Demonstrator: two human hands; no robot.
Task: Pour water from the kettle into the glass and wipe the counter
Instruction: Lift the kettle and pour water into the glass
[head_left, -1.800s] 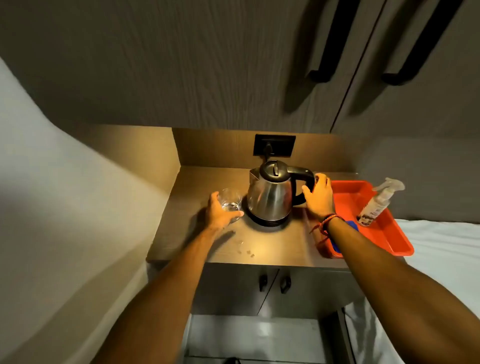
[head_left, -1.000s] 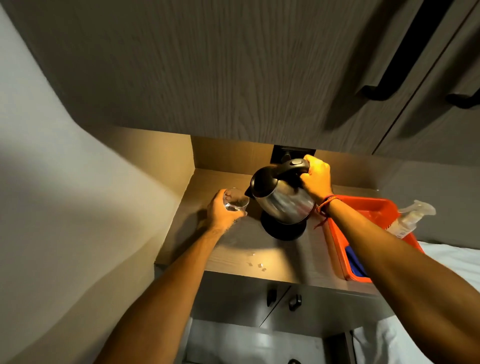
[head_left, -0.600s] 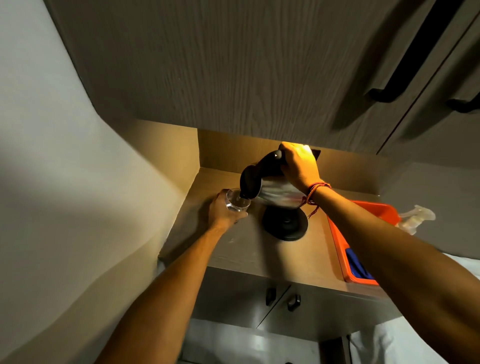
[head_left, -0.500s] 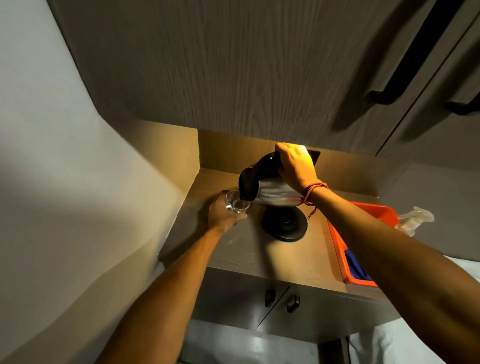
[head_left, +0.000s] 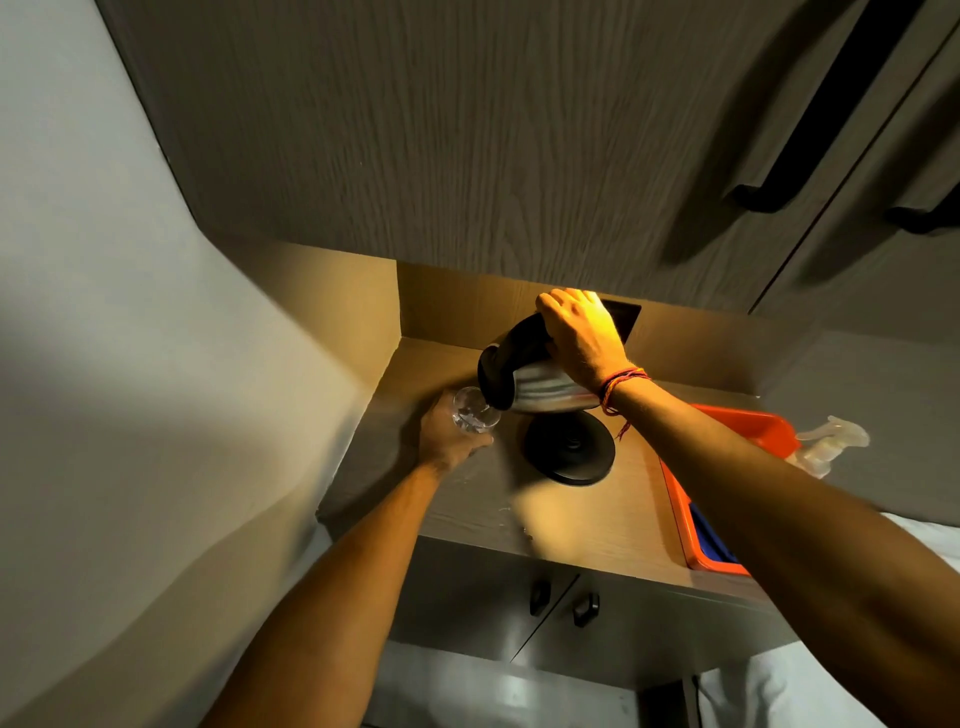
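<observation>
While the kettle (head_left: 540, 384) is tipped steeply leftward above the counter (head_left: 587, 525), its dark spout end meets the rim of the glass (head_left: 474, 410), which stands near the counter's left edge. Head view: the right hand (head_left: 584, 335) is closed around the kettle's handle, close under the overhead cabinet (head_left: 467, 130); the left hand (head_left: 449, 436) is wrapped around the glass. Directly below the kettle sits its round black base (head_left: 569, 452), mid-counter. An orange tray (head_left: 691, 525) lies along the right edge, a spray bottle (head_left: 828, 441) at its far side. Bare counter remains between base and front edge, marked by a few droplets (head_left: 514, 519). Walls close off the left side and back; two cupboard doors (head_left: 519, 608) with dark knobs lie below the front edge.
</observation>
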